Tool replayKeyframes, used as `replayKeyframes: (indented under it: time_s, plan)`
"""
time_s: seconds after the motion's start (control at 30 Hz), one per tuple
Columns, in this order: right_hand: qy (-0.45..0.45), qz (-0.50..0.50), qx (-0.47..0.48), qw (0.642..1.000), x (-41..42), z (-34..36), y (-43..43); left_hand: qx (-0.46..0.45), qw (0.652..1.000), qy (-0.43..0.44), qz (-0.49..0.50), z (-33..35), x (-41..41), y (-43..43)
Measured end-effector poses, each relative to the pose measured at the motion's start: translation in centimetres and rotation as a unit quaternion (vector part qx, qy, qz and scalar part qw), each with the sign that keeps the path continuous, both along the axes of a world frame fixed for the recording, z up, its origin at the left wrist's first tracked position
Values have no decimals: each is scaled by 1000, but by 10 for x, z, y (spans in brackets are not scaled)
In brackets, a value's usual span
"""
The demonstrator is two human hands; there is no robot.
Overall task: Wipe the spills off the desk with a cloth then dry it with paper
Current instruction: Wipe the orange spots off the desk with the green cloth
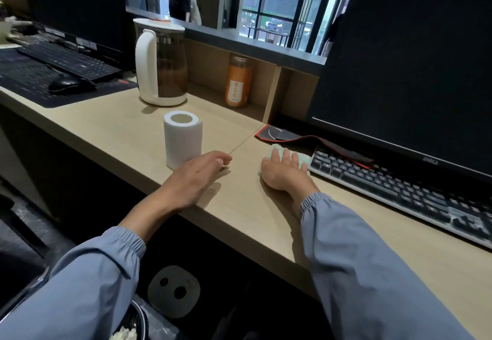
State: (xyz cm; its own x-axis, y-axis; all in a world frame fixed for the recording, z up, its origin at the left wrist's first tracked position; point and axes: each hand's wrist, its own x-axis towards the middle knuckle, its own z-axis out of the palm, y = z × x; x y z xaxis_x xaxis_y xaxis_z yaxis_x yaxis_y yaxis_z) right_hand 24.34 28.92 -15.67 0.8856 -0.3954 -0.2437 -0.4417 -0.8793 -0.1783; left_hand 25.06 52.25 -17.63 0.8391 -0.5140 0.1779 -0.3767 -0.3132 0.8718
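Observation:
A pale green cloth (pixel 302 157) lies on the light wooden desk (pixel 239 206), just left of the keyboard. My right hand (pixel 285 173) presses flat on top of the cloth, fingers spread, covering most of it. My left hand (pixel 197 177) rests palm down on the desk near its front edge, fingers loosely apart and holding nothing. A white paper roll (pixel 183 140) stands upright just beyond my left hand's fingertips. No spill shows on the desk surface.
A black keyboard (pixel 399 193) and Dell monitor (pixel 412 60) fill the right. A red-edged mouse pad (pixel 314 142) is folded back behind the cloth. A white-handled kettle (pixel 159 63) and orange bottle (pixel 237 81) stand at the back. Another keyboard and mouse (pixel 70 84) lie far left.

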Motion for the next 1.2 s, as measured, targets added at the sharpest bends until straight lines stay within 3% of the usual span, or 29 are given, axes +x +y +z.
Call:
replayKeyframes:
  time_s: [0.37,0.63,0.83,1.2]
  plan:
    - [23,-56,-2,998,45,11,-20,-62,998,21,-7,-6,7,0]
    - [5,39,-17,999,42,6,2,-77,997,16,-1,-4,8,-2]
    - [16,66,-7,998,32,4,50,-31,999,-36,22,-4,9,-3]
    - [-4,136,1,991,-50,-7,117,-142,989,29,-13,-2,1,1]
